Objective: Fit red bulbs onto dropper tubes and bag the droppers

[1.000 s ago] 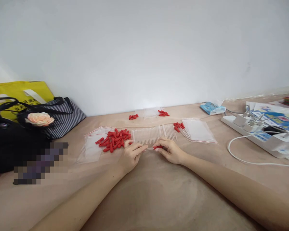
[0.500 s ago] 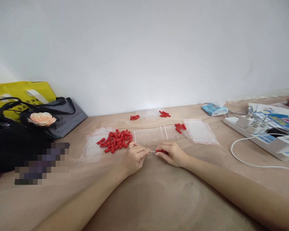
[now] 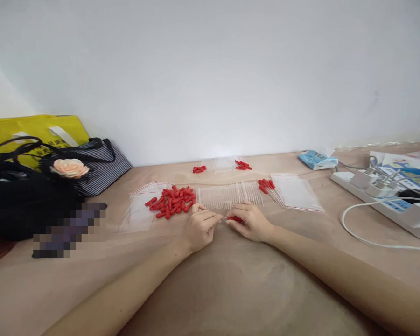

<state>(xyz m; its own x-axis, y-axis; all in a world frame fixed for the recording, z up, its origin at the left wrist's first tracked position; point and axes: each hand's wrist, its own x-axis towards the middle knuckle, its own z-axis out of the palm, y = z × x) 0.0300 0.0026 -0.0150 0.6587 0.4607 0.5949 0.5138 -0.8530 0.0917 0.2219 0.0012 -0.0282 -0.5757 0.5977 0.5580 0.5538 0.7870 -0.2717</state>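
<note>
My left hand [image 3: 203, 227] pinches a thin glass dropper tube [image 3: 224, 219]. Facing it, my right hand [image 3: 251, 221] is closed round a red rubber bulb [image 3: 234, 218], whose open end meets the tube. How far the tube sits inside the bulb is hidden by my fingers. Just beyond my hands lies a row of clear glass tubes [image 3: 227, 196]. A heap of loose red bulbs [image 3: 171, 201] is to the left of the row. On the right, several droppers with red bulbs fitted [image 3: 267, 185] lie together.
Clear zip bags lie at left [image 3: 138, 212] and right [image 3: 297, 193]. Farther back are small groups of red bulbs [image 3: 199, 169] and more tubes [image 3: 224, 166]. A power strip [image 3: 378, 198] with cables and a tissue pack [image 3: 318, 159] stand right; bags [image 3: 105, 168] stand left.
My hands have come slightly closer together, and less of the glass tube shows between them. The whole view has shifted a little to the left.
</note>
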